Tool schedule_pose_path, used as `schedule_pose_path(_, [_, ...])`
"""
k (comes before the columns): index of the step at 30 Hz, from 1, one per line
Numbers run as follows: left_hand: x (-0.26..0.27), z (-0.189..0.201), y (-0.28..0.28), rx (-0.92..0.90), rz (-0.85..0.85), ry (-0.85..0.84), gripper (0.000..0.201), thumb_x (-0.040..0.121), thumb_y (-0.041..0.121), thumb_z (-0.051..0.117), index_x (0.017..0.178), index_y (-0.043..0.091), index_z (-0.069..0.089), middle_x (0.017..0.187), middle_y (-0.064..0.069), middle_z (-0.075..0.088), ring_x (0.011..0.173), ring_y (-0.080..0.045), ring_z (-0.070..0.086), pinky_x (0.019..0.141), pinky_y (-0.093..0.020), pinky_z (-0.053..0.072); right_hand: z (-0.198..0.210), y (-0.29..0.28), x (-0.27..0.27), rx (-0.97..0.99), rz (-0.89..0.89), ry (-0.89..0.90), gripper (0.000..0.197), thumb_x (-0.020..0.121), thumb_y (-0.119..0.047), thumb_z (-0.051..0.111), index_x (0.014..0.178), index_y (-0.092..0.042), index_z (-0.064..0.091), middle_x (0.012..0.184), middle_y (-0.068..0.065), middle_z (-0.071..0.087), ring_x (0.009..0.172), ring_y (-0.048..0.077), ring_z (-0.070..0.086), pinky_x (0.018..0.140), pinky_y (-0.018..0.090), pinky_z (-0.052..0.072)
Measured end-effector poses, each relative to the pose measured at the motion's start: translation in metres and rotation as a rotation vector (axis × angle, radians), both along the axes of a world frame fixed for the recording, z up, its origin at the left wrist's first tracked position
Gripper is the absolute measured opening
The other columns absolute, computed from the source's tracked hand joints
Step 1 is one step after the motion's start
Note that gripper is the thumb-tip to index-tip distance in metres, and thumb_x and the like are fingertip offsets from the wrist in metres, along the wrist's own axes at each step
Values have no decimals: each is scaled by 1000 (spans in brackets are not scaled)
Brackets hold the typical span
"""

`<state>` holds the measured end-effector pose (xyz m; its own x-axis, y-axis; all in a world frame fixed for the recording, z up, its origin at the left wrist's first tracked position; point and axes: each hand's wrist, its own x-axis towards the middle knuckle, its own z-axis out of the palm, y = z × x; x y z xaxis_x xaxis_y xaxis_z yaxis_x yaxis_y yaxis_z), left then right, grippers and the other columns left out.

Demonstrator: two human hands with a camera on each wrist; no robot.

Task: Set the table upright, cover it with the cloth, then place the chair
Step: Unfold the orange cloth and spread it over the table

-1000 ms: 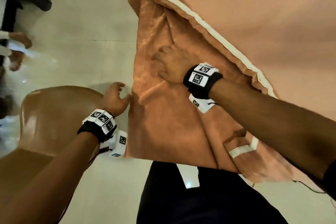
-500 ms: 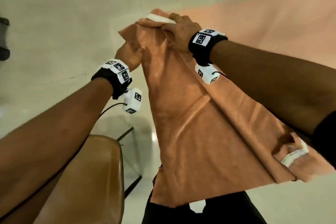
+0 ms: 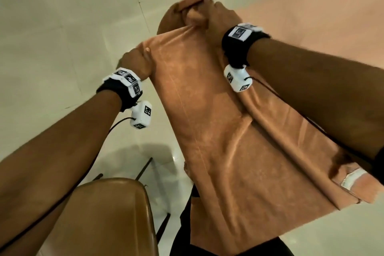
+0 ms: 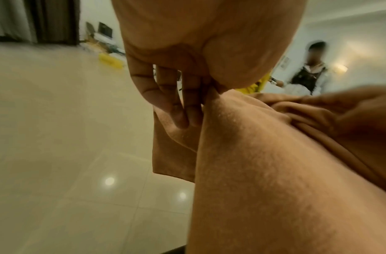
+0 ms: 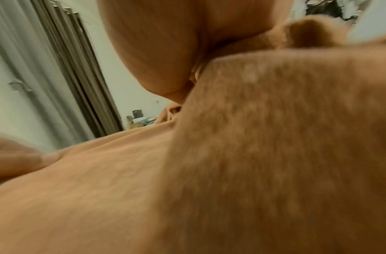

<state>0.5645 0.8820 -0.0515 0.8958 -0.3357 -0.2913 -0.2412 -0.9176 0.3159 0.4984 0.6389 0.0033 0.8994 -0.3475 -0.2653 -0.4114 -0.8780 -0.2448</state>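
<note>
An orange-brown cloth (image 3: 224,135) with a white border strip hangs lifted in front of me. My left hand (image 3: 137,62) pinches its left edge, thumb on top; in the left wrist view the fingers (image 4: 165,96) curl under the fabric (image 4: 274,171). Higher and further out, my right hand (image 3: 216,16) grips a bunched fold of the cloth. The right wrist view is filled by blurred cloth (image 5: 231,154). A brown chair (image 3: 104,220) stands at the lower left, below my left forearm. More peach-coloured fabric (image 3: 311,6) spreads at the upper right. The table itself is hidden.
Pale glossy floor tiles (image 3: 62,27) spread to the left and ahead. The chair's dark metal legs (image 3: 145,168) show beside the cloth. Another person (image 4: 309,72) stands far off, with boxes and a yellow object (image 4: 110,60) by grey curtains (image 5: 57,68).
The cloth lay flat under my right palm; both hands have since taken hold of it and raised it. My hands have spread apart, the right higher.
</note>
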Motion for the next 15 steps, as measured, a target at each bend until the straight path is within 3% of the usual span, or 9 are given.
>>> schedule_pose_path(3, [25,-13,20,62,101,64,56,99,44,29,110,3,66,113,-25,66,107,-46,59,92,-45,46,11,-40,-8,-43,-133,-57,73,84,-59,58,144,-21,39,133,20,50,115,50,54,95,50,45])
schedule_pose_path(6, [40,-23,47,82,191,157,65,95,50,25,102,3,68,106,-24,69,103,-44,61,93,-45,49,21,-81,-17,-116,-239,-119,55,86,-36,50,139,-22,50,133,21,53,115,49,56,99,50,48])
schedule_pose_path(8, [36,-27,58,87,221,176,64,95,50,23,105,5,68,106,-23,69,102,-43,62,93,-45,49,20,-102,-25,-98,-310,-126,54,86,-25,44,139,-23,54,135,19,55,117,45,56,100,47,48])
schedule_pose_path(12, [13,-28,63,-84,242,276,62,91,56,22,123,18,59,103,-13,70,94,-35,67,90,-45,53,7,-95,-45,-14,-289,-55,57,92,-50,46,142,-24,50,139,20,51,119,44,55,99,44,45])
schedule_pose_path(15, [-13,-27,62,-163,311,423,74,87,70,21,101,12,66,93,-11,73,77,-29,70,73,-35,53,-2,-65,-60,-17,-194,30,79,82,-70,56,148,-31,35,155,21,31,127,49,48,105,53,42])
